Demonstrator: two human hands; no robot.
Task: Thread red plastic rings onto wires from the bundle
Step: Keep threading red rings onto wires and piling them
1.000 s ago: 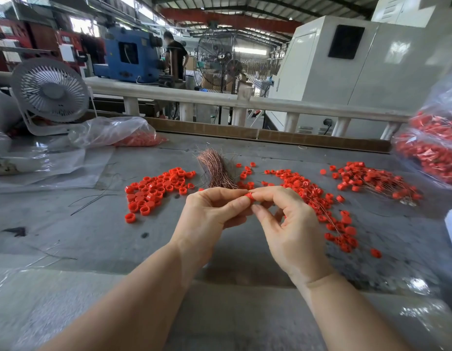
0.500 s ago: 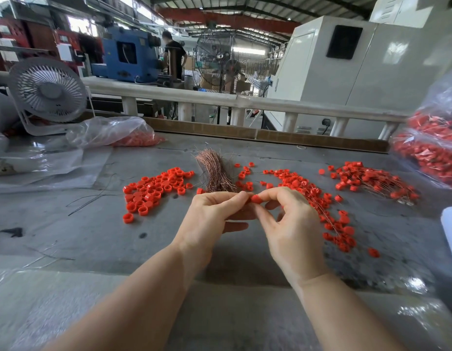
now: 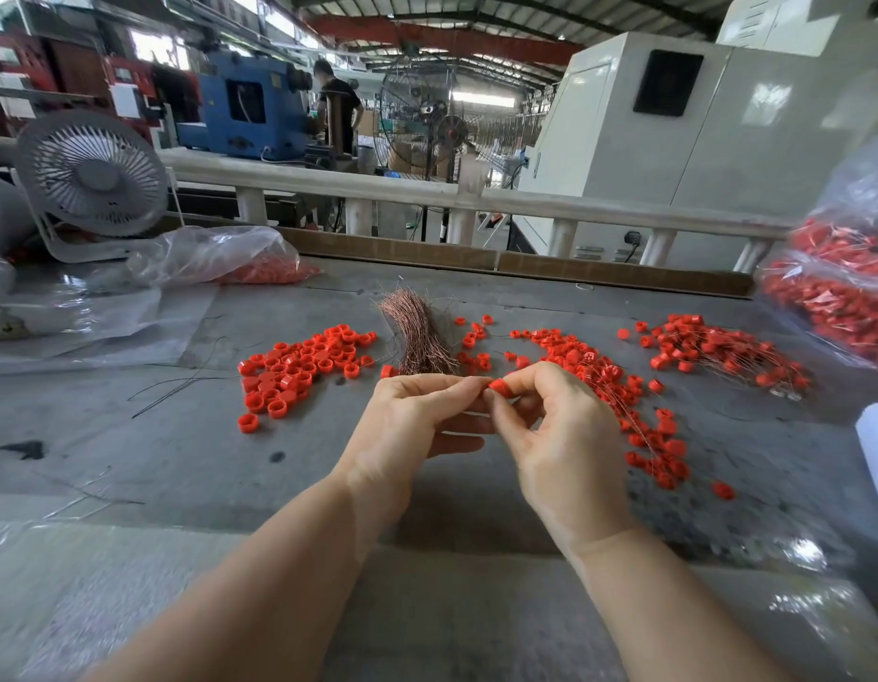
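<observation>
**Ring pinched at the fingertips, threading in hand**

Head view: your left hand (image 3: 417, 415) and right hand (image 3: 555, 430) meet at the centre of the grey worktable (image 3: 181, 460), fingertips touching. Your right thumb and forefinger pinch one small red plastic ring (image 3: 497, 385); your left thumb and forefinger close against it from 9 o'clock, most likely gripping a wire end, though the wire itself is too thin to see. The other fingers of both hands curl loosely.

The coppery bundle of thin wires (image 3: 419, 337) lies just beyond your hands at 12 o'clock. A loose heap of unthreaded red rings (image 3: 299, 366) sits at 10 o'clock, and rings already strung on wires (image 3: 619, 381) trail away from 1 to 4 o'clock, with a further strung cluster (image 3: 712, 347) at 2 o'clock.

You appear to be mid-threading. The next move calls for keeping the ring's hole square to the wire tip, sliding it on, then laying the piece with the strung ones.
</observation>
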